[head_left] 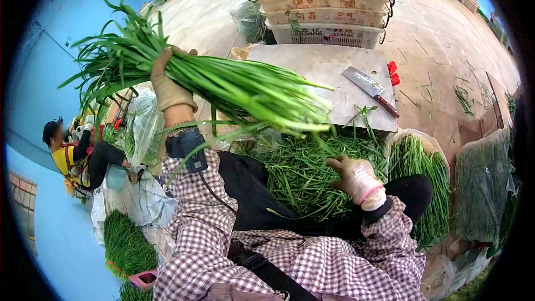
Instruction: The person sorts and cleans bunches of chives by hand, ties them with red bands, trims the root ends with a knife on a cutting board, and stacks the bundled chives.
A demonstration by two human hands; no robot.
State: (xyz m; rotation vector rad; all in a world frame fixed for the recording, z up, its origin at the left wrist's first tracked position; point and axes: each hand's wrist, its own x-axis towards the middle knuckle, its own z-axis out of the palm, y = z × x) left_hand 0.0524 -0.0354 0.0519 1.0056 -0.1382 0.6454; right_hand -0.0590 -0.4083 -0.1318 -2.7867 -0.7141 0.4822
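My left hand (pixel 167 86), in a beige work glove, is wrapped round a large bunch of garlic chives (pixel 239 86). The leafy tips fan out to the upper left, and the pale cut ends point right, in front of the metal board. Lower down, my right hand (pixel 355 181), gloved too, is over a heap of loose chive leaves (pixel 306 175) by my lap. Its fingers point left, partly apart, with nothing visible in them. A cleaver (pixel 365 85) with a wooden handle lies on the metal board (pixel 301 58) beyond the heap.
Stacked white plastic crates (pixel 329 8) stand behind the board. Bagged chives (pixel 418 184) are at my right, with a wrapped bundle (pixel 482 184) beyond. More chives (pixel 128 242) lie at lower left, near a pink container (pixel 143 278). Another person (pixel 83 153) sits at far left.
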